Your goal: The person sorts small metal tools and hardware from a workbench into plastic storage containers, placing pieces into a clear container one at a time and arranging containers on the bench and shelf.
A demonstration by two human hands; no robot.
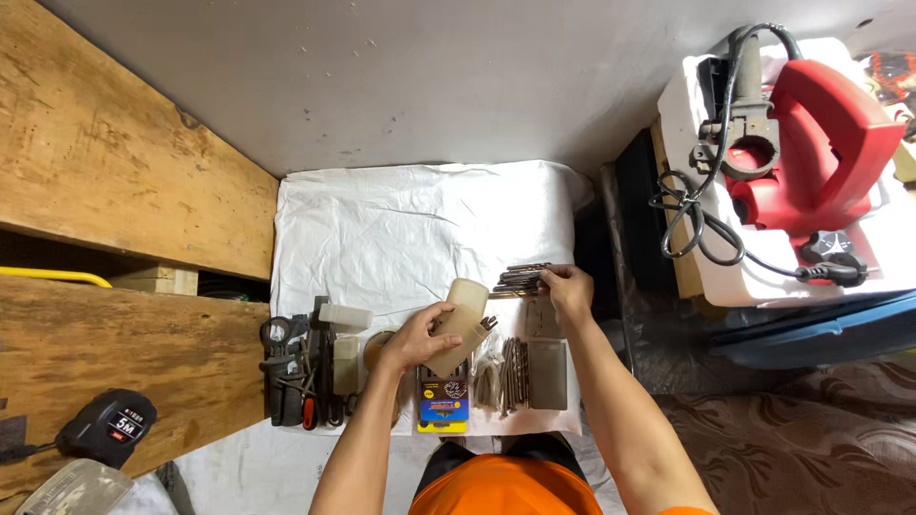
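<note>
Orange shirt [506,488] filling the bottom edge. Left hand [417,336] is wrapping a closed grip round a pale tube [460,319], holding it over the white sheet [410,224]. Right hand [567,286] is pinching what look like drill bits [518,279], just beside the tube. Pliers [286,367] are lying left.

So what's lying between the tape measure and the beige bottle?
In the head view, a cluster of dark hand tools lies between the tape measure and the bottle in the left hand.
</note>
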